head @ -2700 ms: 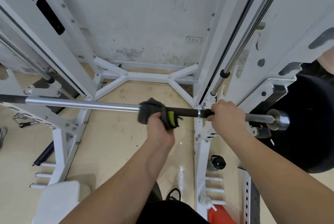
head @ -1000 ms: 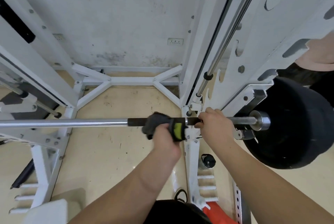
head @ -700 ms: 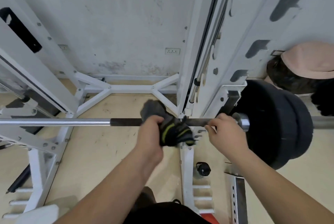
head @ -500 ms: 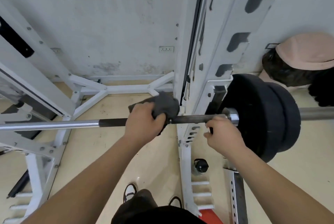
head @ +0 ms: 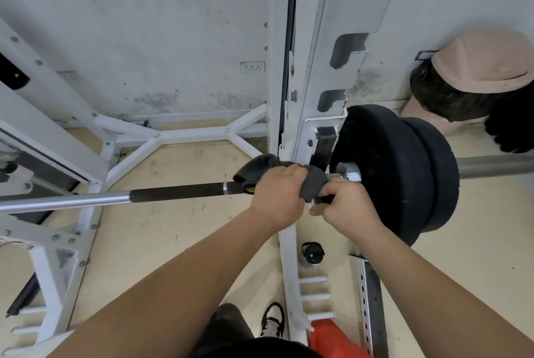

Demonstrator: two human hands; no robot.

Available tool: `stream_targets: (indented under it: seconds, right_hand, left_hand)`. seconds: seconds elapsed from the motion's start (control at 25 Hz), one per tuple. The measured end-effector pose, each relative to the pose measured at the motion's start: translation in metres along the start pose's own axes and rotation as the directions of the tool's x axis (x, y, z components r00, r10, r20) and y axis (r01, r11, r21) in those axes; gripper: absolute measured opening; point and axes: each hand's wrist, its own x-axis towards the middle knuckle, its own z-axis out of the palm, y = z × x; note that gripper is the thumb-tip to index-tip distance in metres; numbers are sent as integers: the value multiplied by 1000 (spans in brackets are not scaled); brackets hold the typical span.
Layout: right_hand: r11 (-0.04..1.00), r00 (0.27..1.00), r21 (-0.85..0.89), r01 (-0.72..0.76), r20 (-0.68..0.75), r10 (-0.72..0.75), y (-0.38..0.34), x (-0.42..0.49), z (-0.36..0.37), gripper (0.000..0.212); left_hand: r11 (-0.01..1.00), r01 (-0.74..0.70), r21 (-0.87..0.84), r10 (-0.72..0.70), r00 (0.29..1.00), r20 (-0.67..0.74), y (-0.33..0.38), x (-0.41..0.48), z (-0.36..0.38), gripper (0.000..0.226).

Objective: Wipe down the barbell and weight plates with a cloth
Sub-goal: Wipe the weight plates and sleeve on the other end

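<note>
Cloth (head: 313, 181), dark grey, is being clamped over the barbell (head: 179, 193) by the left hand (head: 277, 193), whose fingers are curling down across the bar from above. The right hand (head: 345, 208) is sitting just beside it, touching it, with thumb and fingers pinching the cloth's lower end just under the bar. One loose fold of cloth is sticking out on the far side of the left hand, and a yellow-green patch is showing beneath it.

The wrapped section is lying between the bar's black grip length and the chrome collar, close against the two black weight plates (head: 396, 172). The barbell is running level across the white rack upright (head: 277, 68), its bare sleeve projecting beyond the plates to the right.

On the beige floor (head: 173, 242) a dark bottle (head: 312, 253) is standing beside the rack foot. A second person in a pink cap (head: 485, 62) is crouching beyond the plates, near the wall.
</note>
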Motion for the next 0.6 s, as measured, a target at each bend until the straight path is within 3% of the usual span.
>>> stream_targets:
  seconds: [0.12, 0.2, 0.28, 0.36, 0.44, 0.52, 0.6]
  right_hand:
    - [1000, 999, -19, 25, -29, -25, 3, -1, 6, 21]
    - [1000, 999, -8, -8, -31, 8, 3, -2, 7, 25]
    - [1000, 1000, -14, -21, -19, 20, 0, -2, 6, 24]
    - [990, 999, -143, -17, 47, 24, -7, -1, -1, 15]
    - [948, 996, -316, 19, 92, 11, -25, -4, -14, 14]
    - [917, 991, -387, 98, -42, -124, -37, -8, -32, 23]
    - [868, 868, -442, 226, -313, -385, -43, -15, -59, 21]
  left_hand:
    - [996, -58, 62, 59, 998, -17, -23, -13, -10, 43]
    - [987, -6, 163, 7, 1000, -6, -50, -38, -21, 53]
    - [980, 82, 183, -64, 993, -100, -61, -57, -23, 53]
    - [970, 167, 177, -135, 975, -179, -45, -50, -11, 45]
    - [970, 236, 51, -220, 950, -222, -12, -23, 0, 35]
    - [981, 193, -20, -193, 961, -196, 17, -8, 6, 29]
    - [994, 95, -47, -102, 975, -199, 17, -12, 12, 34]
